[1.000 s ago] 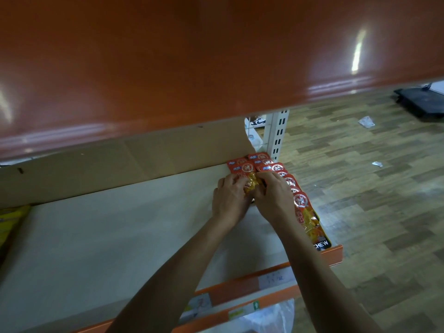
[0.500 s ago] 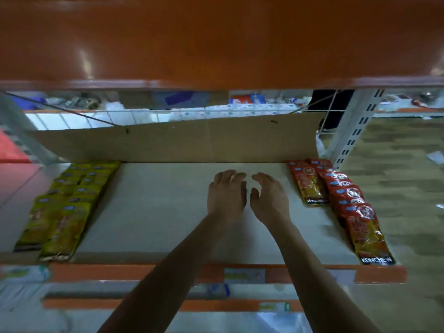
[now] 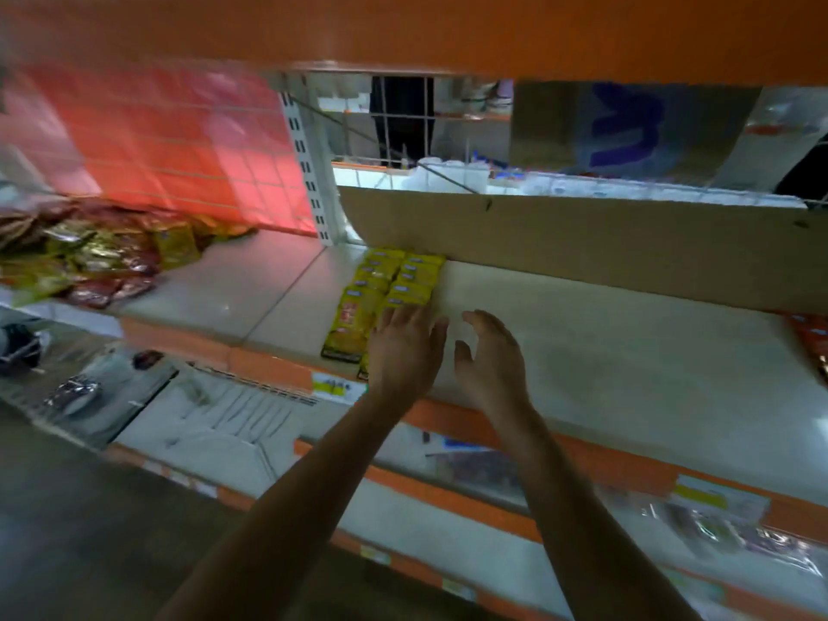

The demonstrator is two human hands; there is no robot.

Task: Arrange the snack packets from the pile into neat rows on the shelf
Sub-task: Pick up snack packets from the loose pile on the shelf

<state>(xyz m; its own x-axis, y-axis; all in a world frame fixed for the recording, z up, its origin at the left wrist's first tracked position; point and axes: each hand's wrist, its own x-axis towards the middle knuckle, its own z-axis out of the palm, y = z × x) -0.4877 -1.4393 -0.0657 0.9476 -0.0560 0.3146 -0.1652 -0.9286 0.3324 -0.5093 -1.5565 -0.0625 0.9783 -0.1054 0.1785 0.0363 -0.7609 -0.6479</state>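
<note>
I've got both hands empty, fingers loose: left hand over the 2 yellow packet rows on the shelf, right hand just beside. They've left the red rows at 3 o'clock. The pile is at 10 o'clock, likely the next fetch.

Packet rows on shelf — pile further left.

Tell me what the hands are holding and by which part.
Nothing is held. The left hand is spread over the near end of the yellow packets; the right hand hangs open over the shelf.
</note>
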